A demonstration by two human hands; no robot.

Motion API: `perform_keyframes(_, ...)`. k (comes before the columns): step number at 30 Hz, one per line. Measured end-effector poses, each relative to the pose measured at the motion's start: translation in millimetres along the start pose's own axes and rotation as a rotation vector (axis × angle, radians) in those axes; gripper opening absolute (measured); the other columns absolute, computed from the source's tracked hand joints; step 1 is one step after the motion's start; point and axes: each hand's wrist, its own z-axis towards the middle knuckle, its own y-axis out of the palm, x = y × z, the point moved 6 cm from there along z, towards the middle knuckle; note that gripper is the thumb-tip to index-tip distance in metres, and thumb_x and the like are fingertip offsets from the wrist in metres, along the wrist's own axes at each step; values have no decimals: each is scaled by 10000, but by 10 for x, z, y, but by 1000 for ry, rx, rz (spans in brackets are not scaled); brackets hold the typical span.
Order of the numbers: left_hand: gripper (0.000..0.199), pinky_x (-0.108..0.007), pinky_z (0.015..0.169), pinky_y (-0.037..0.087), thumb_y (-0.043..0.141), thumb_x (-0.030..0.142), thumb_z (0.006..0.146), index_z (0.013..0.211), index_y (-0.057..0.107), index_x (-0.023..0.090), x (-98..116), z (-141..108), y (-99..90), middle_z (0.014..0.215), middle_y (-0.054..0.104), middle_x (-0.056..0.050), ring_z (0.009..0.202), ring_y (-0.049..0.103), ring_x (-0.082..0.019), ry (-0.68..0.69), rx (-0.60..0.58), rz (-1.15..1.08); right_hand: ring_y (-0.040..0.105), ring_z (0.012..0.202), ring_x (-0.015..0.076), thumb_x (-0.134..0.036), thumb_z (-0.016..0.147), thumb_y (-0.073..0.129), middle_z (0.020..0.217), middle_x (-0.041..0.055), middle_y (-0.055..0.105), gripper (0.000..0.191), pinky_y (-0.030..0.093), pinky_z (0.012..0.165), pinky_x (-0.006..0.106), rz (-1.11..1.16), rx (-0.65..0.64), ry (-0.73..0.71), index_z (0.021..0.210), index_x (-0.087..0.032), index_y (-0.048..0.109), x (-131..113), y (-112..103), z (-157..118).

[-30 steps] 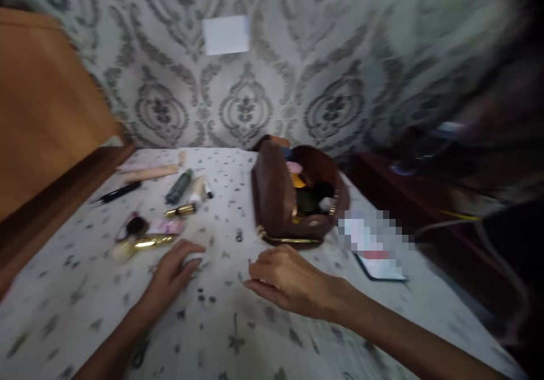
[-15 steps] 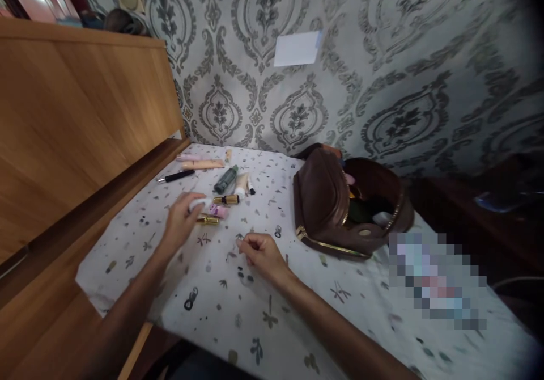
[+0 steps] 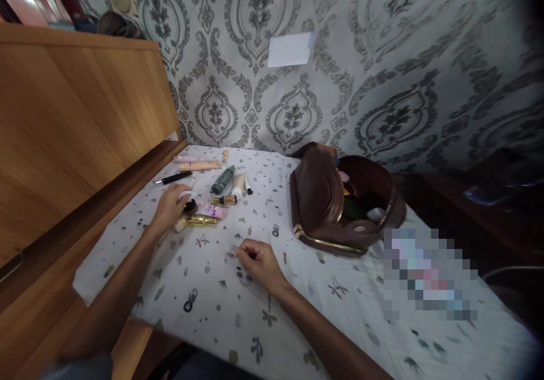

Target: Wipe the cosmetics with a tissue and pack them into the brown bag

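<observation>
My left hand is closed on a small white item, whose kind I cannot make out. Close to its fingertips lie a dark round container, a pink tube and a gold tube. A gold-and-dark lipstick-like tube lies just right of them. My right hand is above the patterned cloth with its fingers curled together; nothing shows in them. Farther back are a green bottle, a beige tube, a peach tube and a black pen.
A brown bag stands unzipped on the right, with several items inside. A blurred patch covers something beside it. The wooden panel rises along the left, and the patterned wall closes off the back.
My left hand has drawn back left and slightly up with the white item, uncovering the dark round container. My right hand stays nearly in place, and the view has shifted slightly.
</observation>
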Motion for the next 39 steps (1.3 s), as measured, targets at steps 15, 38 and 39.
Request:
perform_keyframes(15, 320, -388, 916, 478, 419, 328, 875, 1008, 677, 194, -151, -55, 62, 984, 674, -90, 967, 607, -256, 9, -149, 37, 347, 509, 94, -457, 869, 554, 517, -43, 413, 416, 289, 515, 237, 3, -31, -33, 566, -198, 436, -8, 7, -12)
perform_keyframes(38, 304, -413, 948, 480, 443, 292, 797, 992, 659, 203, -423, -120, -241, 1057, 697, -78, 1051, 615, -273, -148, -34, 45, 349, 514, 91, -480, 880, 556, 515, -46, 411, 445, 295, 513, 230, 9, -40, -24, 560, -193, 437, 9, -13, -7)
perform_keyframes(39, 311, -409, 968, 472, 439, 292, 810, 1009, 662, 204, -372, -93, -236, 1068, 690, -78, 1066, 609, -268, -133, -29, 38, 351, 514, 91, -481, 878, 557, 516, -45, 413, 447, 298, 516, 231, 10, -42, -24, 558, -193, 435, 10, -10, -7)
